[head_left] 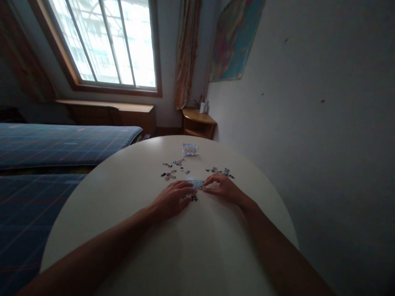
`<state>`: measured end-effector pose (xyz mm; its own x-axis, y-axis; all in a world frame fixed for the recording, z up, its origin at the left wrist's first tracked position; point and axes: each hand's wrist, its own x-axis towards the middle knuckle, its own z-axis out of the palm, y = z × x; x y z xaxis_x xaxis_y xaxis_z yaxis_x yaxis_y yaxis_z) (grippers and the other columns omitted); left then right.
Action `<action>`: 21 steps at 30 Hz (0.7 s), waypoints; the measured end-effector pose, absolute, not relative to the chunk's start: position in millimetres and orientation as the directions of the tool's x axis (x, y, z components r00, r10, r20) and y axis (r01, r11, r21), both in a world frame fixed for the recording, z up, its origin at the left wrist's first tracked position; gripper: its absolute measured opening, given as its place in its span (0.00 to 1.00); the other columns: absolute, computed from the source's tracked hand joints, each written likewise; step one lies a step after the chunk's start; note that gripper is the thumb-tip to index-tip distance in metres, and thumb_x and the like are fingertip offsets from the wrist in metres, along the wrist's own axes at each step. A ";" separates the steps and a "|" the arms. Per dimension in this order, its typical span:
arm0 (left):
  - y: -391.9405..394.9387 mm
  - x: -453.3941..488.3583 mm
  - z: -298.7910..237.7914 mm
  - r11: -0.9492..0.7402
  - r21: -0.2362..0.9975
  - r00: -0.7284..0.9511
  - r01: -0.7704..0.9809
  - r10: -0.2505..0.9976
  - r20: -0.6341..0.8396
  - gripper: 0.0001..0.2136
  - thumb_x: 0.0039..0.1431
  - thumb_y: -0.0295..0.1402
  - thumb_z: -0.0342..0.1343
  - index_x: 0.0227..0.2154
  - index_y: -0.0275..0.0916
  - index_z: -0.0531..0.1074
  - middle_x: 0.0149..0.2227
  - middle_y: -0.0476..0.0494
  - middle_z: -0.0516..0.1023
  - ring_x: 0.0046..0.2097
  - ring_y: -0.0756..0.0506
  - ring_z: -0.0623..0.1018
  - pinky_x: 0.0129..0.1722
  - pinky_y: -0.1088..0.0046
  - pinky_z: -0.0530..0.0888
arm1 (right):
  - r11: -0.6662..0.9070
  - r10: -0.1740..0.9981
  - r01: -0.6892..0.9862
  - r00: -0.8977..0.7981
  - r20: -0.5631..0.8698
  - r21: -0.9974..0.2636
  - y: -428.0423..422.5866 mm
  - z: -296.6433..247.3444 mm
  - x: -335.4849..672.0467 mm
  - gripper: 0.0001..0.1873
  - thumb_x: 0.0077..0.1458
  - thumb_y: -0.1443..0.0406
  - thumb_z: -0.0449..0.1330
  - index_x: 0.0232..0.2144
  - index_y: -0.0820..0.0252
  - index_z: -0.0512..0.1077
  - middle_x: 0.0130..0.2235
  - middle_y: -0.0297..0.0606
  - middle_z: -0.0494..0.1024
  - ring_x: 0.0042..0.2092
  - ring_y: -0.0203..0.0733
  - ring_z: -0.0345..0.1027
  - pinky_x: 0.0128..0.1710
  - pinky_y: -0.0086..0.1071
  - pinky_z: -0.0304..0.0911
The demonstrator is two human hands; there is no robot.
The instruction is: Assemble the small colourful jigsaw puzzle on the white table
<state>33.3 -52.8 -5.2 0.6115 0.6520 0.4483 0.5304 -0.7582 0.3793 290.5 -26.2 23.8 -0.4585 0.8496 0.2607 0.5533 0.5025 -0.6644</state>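
Note:
A partly joined jigsaw puzzle, its upper strip light blue, lies flat on the round white table. My left hand rests at its left side, fingers stretched out over the edge and thumb apart. From the right, my right hand reaches to the puzzle's right edge, thumb and forefinger closed about a small yellowish jigsaw piece. Dark loose pieces lie just below the puzzle, beside my left thumb. The fingers partly hide the puzzle's sides.
Loose jigsaw pieces are scattered left of the puzzle, and another cluster lies behind my right hand. Farther back is a small printed packet or card. A blue plaid mattress stands left of the table; a wall is to the right.

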 end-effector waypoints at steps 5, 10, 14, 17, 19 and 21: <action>-53.4 32.8 -3.4 -0.744 0.361 0.630 0.563 0.668 0.395 0.13 0.62 0.30 0.56 0.48 0.46 0.76 0.53 0.45 0.77 0.55 0.41 0.75 0.58 0.58 0.70 | 0.522 0.831 0.536 -0.495 0.254 -0.664 -23.1 19.4 287.3 0.10 0.49 0.58 0.68 0.33 0.57 0.79 0.39 0.40 0.80 0.43 0.44 0.73 0.49 0.39 0.64; -54.5 31.2 -1.4 -0.744 0.375 0.634 0.553 0.667 0.390 0.14 0.62 0.31 0.55 0.49 0.47 0.76 0.53 0.45 0.77 0.54 0.42 0.75 0.58 0.61 0.69 | 0.539 0.821 0.549 -0.512 0.252 -0.638 -22.0 15.3 284.7 0.10 0.49 0.59 0.69 0.33 0.57 0.79 0.41 0.40 0.80 0.45 0.45 0.73 0.50 0.39 0.64; -54.9 30.9 -0.3 -0.736 0.380 0.637 0.560 0.676 0.371 0.14 0.62 0.31 0.55 0.50 0.48 0.76 0.54 0.45 0.77 0.55 0.41 0.75 0.59 0.58 0.68 | 0.551 0.815 0.555 -0.518 0.259 -0.623 -22.6 13.4 282.8 0.09 0.50 0.59 0.69 0.33 0.57 0.79 0.41 0.40 0.80 0.45 0.44 0.73 0.50 0.38 0.64; -55.0 31.2 0.1 -0.734 0.380 0.634 0.563 0.678 0.372 0.15 0.61 0.30 0.56 0.50 0.48 0.76 0.54 0.45 0.77 0.55 0.41 0.75 0.59 0.59 0.68 | 0.548 0.818 0.559 -0.514 0.259 -0.622 -23.7 13.2 281.5 0.09 0.50 0.59 0.69 0.33 0.57 0.79 0.42 0.40 0.80 0.46 0.44 0.73 0.51 0.39 0.63; -55.2 31.6 0.6 -0.734 0.383 0.635 0.561 0.678 0.370 0.15 0.61 0.30 0.56 0.50 0.48 0.76 0.54 0.45 0.76 0.55 0.41 0.75 0.59 0.59 0.68 | 0.540 0.825 0.567 -0.504 0.256 -0.622 -24.2 13.1 280.9 0.08 0.50 0.60 0.69 0.33 0.57 0.79 0.42 0.40 0.80 0.46 0.44 0.73 0.51 0.39 0.63; -55.5 32.0 1.1 -0.732 0.385 0.639 0.562 0.680 0.361 0.15 0.62 0.31 0.55 0.50 0.47 0.76 0.54 0.44 0.76 0.55 0.41 0.74 0.59 0.58 0.68 | 0.534 0.829 0.574 -0.498 0.253 -0.620 -24.1 12.3 280.6 0.08 0.50 0.60 0.69 0.33 0.57 0.79 0.42 0.40 0.80 0.46 0.44 0.73 0.51 0.39 0.63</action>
